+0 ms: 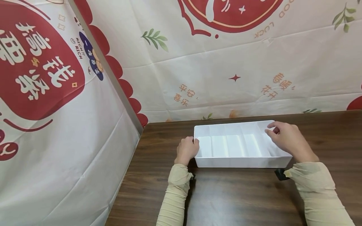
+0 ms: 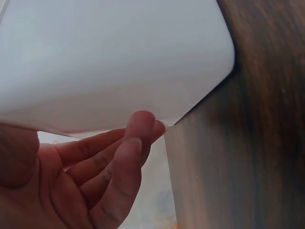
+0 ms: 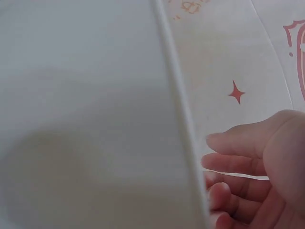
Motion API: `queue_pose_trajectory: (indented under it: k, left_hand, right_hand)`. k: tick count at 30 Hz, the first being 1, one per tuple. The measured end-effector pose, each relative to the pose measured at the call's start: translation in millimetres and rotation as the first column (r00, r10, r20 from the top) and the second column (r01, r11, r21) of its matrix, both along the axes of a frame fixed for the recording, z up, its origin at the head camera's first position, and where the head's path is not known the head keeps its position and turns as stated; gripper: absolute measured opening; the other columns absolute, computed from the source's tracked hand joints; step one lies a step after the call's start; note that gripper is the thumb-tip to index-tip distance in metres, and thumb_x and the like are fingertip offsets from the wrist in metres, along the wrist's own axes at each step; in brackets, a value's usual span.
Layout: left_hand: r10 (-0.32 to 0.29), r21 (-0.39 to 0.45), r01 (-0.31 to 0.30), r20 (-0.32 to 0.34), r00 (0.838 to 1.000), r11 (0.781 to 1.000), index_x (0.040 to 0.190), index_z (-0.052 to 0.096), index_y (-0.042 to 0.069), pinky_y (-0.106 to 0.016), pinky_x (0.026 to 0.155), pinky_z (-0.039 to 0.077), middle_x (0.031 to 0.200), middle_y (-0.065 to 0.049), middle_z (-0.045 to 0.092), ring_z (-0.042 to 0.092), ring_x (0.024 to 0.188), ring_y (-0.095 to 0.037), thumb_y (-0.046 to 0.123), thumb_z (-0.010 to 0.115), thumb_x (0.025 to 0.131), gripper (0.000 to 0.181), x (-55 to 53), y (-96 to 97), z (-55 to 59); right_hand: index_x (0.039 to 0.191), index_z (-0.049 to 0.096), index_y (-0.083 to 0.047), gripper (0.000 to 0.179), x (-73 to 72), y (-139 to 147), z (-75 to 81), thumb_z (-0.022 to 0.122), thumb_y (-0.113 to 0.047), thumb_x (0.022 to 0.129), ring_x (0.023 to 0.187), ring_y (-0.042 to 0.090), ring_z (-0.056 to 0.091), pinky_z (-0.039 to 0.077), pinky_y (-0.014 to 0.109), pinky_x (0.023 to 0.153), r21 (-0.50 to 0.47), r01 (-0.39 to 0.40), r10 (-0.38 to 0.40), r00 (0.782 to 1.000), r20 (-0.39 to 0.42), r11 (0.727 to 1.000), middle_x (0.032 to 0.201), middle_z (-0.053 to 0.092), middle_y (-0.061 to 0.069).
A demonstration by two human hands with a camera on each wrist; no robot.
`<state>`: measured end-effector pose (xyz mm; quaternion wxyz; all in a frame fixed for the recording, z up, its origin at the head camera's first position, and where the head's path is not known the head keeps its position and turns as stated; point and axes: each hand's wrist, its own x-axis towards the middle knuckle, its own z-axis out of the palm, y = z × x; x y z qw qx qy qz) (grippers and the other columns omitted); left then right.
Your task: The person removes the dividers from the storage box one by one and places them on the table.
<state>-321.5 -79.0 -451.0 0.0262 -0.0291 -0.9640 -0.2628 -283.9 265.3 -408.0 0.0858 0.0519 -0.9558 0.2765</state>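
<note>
A white plastic organizer box (image 1: pixel 240 162), long and divided crosswise into several compartments, sits on the wooden table. My left hand (image 1: pixel 187 150) holds its left end, the thumb over the rim. In the left wrist view, the fingers (image 2: pixel 125 164) curl up against the outside of the white wall (image 2: pixel 119 57). Over the box's right end hovers my right hand (image 1: pixel 287 138), thumb and index finger spread apart with nothing between them. The right wrist view shows that hand (image 3: pixel 252 176) beyond the box's rim (image 3: pixel 176 90); whether its lower fingers touch the rim I cannot tell.
Dark wood-grain table (image 1: pixel 234 194) surrounds the box. Behind it hangs a white printed cloth (image 1: pixel 212 72), and another printed cloth (image 1: pixel 85 150) hangs along the table's left edge. Each wrist carries a small black device (image 1: pixel 281 174).
</note>
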Motion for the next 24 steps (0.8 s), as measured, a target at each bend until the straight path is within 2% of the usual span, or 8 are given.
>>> queue_pose_trajectory:
  k: [10,15,21,24]
  left_hand:
    - [0.009,0.008,-0.009,0.004,1.000,1.000,0.073,0.060,0.011,-0.040,0.059,0.045,0.076,-0.009,0.063,0.059,0.069,-0.023,0.028,0.045,0.099,0.035,0.4,1.9,0.3]
    - [0.007,0.003,-0.007,0.006,1.000,1.000,0.069,0.055,0.013,-0.037,0.057,0.042,0.069,-0.006,0.057,0.055,0.065,-0.020,0.029,0.044,0.100,0.036,1.4,0.7,0.0]
    - [-0.007,0.031,0.008,-0.006,1.000,0.999,0.062,0.041,0.016,-0.033,0.049,0.034,0.057,-0.001,0.041,0.041,0.052,-0.017,0.026,0.043,0.099,0.039,1.7,0.6,-1.8]
    - [-0.007,0.028,0.007,-0.005,1.000,1.000,0.062,0.039,0.016,-0.033,0.050,0.034,0.057,-0.001,0.041,0.042,0.052,-0.017,0.026,0.043,0.099,0.039,1.3,1.2,-1.7]
  right_hand:
    - [0.124,0.054,0.012,0.043,-3.9,-6.1,-4.4,0.063,-0.018,0.094,0.073,0.030,0.057,0.048,0.037,0.059,0.021,-0.037,0.034,0.990,0.140,0.999,0.091,0.064,0.027]
    - [0.133,0.045,0.011,0.053,-5.0,-12.2,-6.7,0.063,-0.019,0.094,0.072,0.027,0.057,0.049,0.035,0.059,0.003,-0.045,0.044,0.980,0.195,0.999,0.091,0.063,0.025]
    - [0.134,0.042,0.013,0.054,-5.9,-16.6,-8.8,0.062,-0.019,0.094,0.071,0.026,0.059,0.049,0.036,0.058,0.021,-0.065,0.060,0.978,0.202,0.998,0.091,0.065,0.027]
    - [0.135,0.041,0.013,0.055,-6.0,-18.5,-9.0,0.061,-0.018,0.094,0.071,0.026,0.060,0.049,0.037,0.058,0.040,-0.070,0.061,0.976,0.207,0.997,0.092,0.065,0.028]
